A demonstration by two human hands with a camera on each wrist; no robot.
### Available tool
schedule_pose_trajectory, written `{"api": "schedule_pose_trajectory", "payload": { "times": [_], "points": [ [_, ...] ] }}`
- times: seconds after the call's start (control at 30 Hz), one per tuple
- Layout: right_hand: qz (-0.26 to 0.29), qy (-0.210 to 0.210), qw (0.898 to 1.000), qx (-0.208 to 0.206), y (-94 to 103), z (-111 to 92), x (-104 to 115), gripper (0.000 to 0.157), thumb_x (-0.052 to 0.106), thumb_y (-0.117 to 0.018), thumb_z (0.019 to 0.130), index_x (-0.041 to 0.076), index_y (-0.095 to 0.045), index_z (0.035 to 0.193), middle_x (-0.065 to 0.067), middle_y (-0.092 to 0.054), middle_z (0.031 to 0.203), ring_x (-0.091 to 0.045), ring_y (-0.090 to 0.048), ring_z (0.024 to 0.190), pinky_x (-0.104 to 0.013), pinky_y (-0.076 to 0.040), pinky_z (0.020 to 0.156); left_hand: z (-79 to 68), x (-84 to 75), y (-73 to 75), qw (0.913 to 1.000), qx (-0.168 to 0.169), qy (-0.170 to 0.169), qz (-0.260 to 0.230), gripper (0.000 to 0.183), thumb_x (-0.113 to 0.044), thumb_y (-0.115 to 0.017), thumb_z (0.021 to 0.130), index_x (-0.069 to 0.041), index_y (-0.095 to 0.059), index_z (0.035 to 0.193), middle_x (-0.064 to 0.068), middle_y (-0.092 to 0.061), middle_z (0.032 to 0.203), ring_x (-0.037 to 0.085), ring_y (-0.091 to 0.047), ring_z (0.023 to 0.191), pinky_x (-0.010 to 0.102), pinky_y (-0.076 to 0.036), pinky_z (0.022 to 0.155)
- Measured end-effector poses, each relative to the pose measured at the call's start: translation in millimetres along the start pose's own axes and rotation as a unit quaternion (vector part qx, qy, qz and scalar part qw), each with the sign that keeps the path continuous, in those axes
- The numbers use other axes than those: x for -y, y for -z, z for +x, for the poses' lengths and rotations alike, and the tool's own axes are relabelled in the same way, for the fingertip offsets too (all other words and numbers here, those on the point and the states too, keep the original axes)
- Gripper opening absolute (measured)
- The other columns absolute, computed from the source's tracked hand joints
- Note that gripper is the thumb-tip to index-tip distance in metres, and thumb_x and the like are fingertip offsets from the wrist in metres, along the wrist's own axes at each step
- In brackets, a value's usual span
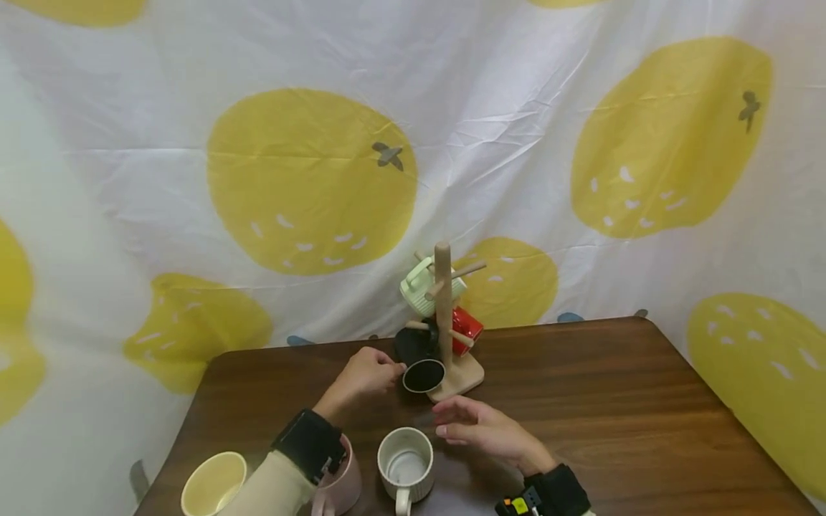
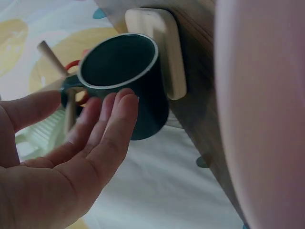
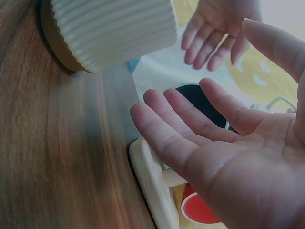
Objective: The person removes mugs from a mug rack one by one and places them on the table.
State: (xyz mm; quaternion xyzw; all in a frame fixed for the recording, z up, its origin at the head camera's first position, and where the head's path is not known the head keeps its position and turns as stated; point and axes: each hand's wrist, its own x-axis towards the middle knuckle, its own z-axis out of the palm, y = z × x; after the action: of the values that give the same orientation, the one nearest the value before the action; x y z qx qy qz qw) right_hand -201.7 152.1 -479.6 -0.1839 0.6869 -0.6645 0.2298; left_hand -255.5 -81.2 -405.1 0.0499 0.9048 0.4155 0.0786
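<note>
The left hand (image 1: 368, 373) is at the left of a dark mug (image 1: 422, 374), thumb spread well away from loosely bent fingers in the left wrist view, nothing gripped. Its fingertips overlap the mug's wall from there, but whether they actually touch it I cannot tell. The dark mug hangs by its handle on a low peg of a wooden rack (image 1: 443, 308), tilted with its pale-rimmed mouth toward the person and only a dark interior showing. The right hand (image 1: 487, 433) is open beside the front of the rack's base, palm turned inward, fingers slightly bent and holding nothing.

Higher on the rack hangs a mint mug (image 1: 418, 292), ribbed and tilted; a red mug (image 1: 468, 326) hangs lower, on the right side, its red inside showing in the right wrist view.

On the brown table (image 1: 600, 401), a white ribbed mug (image 1: 406, 466) stands upright near the right hand, its pale inner floor visible. Left of it, a pink mug (image 1: 345, 487) is partly covered by the left wrist's black band (image 1: 308, 444), and farther left a yellow mug (image 1: 213, 486) shows its smooth yellow inner wall
</note>
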Motion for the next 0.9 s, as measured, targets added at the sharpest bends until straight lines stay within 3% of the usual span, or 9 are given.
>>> {"api": "schedule_pose_trajectory", "payload": {
  "times": [0.13, 0.27, 0.33, 0.43, 0.57, 0.73, 0.9],
  "points": [
    [0.005, -0.001, 1.0, -0.003, -0.9, -3.5, 0.2, 0.051, 0.018, -0.068, 0.095, -0.009, -0.048, 0.133, -0.019, -0.058, 0.127, -0.016, -0.06, 0.105, -0.041, -0.052, 0.096, 6.4, 2.5, -3.3, 0.9985, 0.009, 0.041, -0.037, 0.034, -0.029, -0.064, 0.095, -0.002, -0.065, 0.076, 0.005, -0.062, 0.066, 0.016, -0.058, 0.058, 0.026, -0.048, 0.053],
    [0.001, 0.001, 1.0, -0.007, -2.5, -7.3, -0.5, 0.049, 0.016, -0.067, 0.095, -0.008, -0.049, 0.133, -0.021, -0.057, 0.127, -0.016, -0.06, 0.104, -0.042, -0.052, 0.095, 12.0, 2.5, -6.8, 0.9937, 0.027, 0.079, -0.075, 0.037, -0.034, -0.062, 0.097, 0.002, -0.063, 0.088, 0.014, -0.067, 0.082, 0.021, -0.063, 0.067, 0.033, -0.056, 0.063],
    [-0.002, 0.002, 1.0, -0.01, -3.0, -9.6, -0.8, 0.048, 0.016, -0.067, 0.095, -0.008, -0.05, 0.133, -0.021, -0.057, 0.127, -0.016, -0.06, 0.103, -0.042, -0.052, 0.094, 13.6, 2.4, -8.4, 0.9919, 0.033, 0.091, -0.082, 0.043, -0.035, -0.061, 0.096, 0.007, -0.061, 0.103, 0.021, -0.067, 0.096, 0.026, -0.067, 0.077, 0.039, -0.059, 0.073],
    [-0.006, 0.0, 1.0, -0.013, -3.2, -12.9, -0.6, 0.048, 0.016, -0.067, 0.095, -0.008, -0.05, 0.133, -0.022, -0.057, 0.127, -0.017, -0.06, 0.103, -0.042, -0.052, 0.093, 13.9, 1.8, -9.6, 0.9886, 0.044, 0.109, -0.094, 0.047, -0.036, -0.062, 0.096, 0.008, -0.057, 0.111, 0.02, -0.064, 0.098, 0.03, -0.067, 0.081, 0.042, -0.059, 0.077],
    [-0.013, -0.002, 1.0, -0.019, -2.0, -16.3, -0.9, 0.047, 0.016, -0.067, 0.095, -0.008, -0.05, 0.132, -0.019, -0.058, 0.124, -0.016, -0.059, 0.102, -0.042, -0.053, 0.093, 14.6, -2.1, -10.2, 0.986, 0.073, 0.121, -0.088, 0.053, -0.036, -0.063, 0.095, 0.009, -0.052, 0.121, 0.021, -0.061, 0.102, 0.035, -0.066, 0.088, 0.045, -0.058, 0.079],
    [-0.021, -0.003, 1.0, -0.02, -2.6, -17.6, -1.8, 0.046, 0.016, -0.067, 0.095, -0.007, -0.051, 0.131, -0.016, -0.059, 0.121, -0.016, -0.06, 0.102, -0.042, -0.053, 0.093, 18.2, -6.6, -8.7, 0.9819, 0.114, 0.127, -0.081, 0.067, -0.036, -0.061, 0.096, 0.013, -0.04, 0.136, 0.032, -0.059, 0.117, 0.044, -0.065, 0.101, 0.049, -0.056, 0.086],
    [-0.007, -0.002, 1.0, -0.019, -3.7, -19.5, -2.1, 0.045, 0.016, -0.066, 0.096, -0.006, -0.051, 0.131, -0.016, -0.058, 0.122, -0.018, -0.06, 0.104, -0.042, -0.052, 0.095, 22.5, -5.2, -7.9, 0.9774, 0.128, 0.14, -0.093, 0.068, -0.037, -0.06, 0.096, 0.011, -0.038, 0.139, 0.032, -0.061, 0.108, 0.045, -0.065, 0.099, 0.05, -0.056, 0.085]
  ]
}}
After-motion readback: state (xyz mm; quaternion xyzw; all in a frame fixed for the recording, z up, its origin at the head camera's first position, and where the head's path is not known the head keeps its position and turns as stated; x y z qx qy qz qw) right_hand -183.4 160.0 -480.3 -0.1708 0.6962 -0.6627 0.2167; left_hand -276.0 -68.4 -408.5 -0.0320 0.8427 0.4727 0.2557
